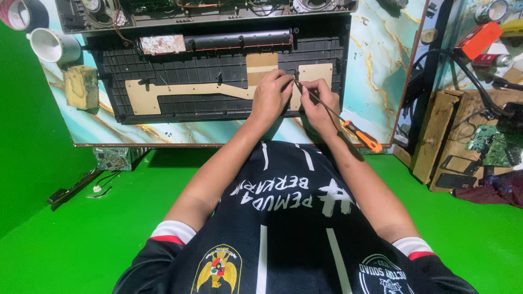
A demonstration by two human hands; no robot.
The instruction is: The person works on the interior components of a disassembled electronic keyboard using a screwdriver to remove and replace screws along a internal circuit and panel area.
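Observation:
A black ribbed plastic casing (180,71) lies open on a marble-patterned board, with a tan circuit board (163,91) laid across it. My left hand (269,97) rests on the tan board's right part, fingers pinched together at a spot near the screwdriver's tip. My right hand (317,103) grips a screwdriver (348,128) with an orange and black handle; its thin shaft runs up-left to the tip beside my left fingers. Whether anything small sits between my left fingers is hidden.
A white cup (52,46) and a yellowish sponge block (81,87) sit at the left of the marble board (376,71). A tape roll (19,13) lies top left. Wooden boxes (441,136), green circuit boards (490,142) and cables crowd the right. Green cloth (65,239) covers the floor.

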